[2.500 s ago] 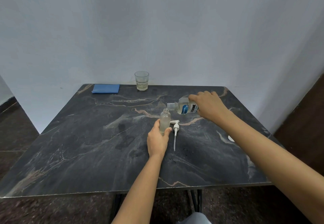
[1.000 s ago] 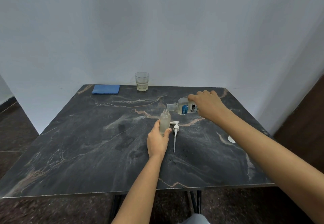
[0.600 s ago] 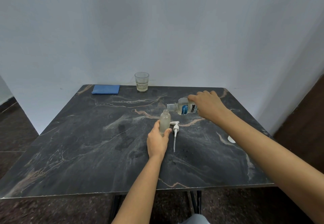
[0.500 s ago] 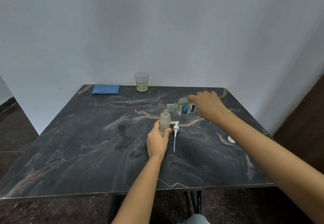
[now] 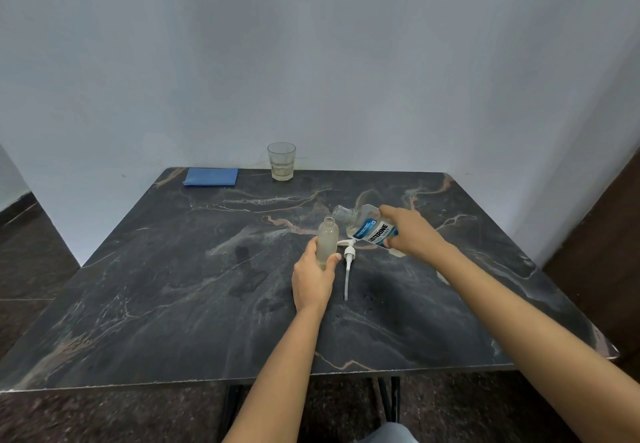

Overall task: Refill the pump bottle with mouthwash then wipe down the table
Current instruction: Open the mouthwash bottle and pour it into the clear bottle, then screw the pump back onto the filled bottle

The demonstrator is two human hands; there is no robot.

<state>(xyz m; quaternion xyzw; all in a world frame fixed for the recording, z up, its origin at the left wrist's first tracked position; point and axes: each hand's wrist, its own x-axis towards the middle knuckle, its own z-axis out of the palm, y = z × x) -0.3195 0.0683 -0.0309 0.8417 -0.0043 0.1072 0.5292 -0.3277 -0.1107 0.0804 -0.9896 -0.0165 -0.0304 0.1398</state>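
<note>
Mid-refill: left hand (image 5: 313, 283) grips the upright pump bottle (image 5: 328, 240); right hand (image 5: 412, 236) holds the mouthwash bottle (image 5: 370, 231) tilted beside it, flow apparently absent. Next, refit the pump head (image 5: 349, 254).

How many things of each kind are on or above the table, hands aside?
Bottles: 2 (pump bottle, mouthwash bottle)
Pump head: 1
Glass: 1
Cloth: 1
Total: 5
</note>
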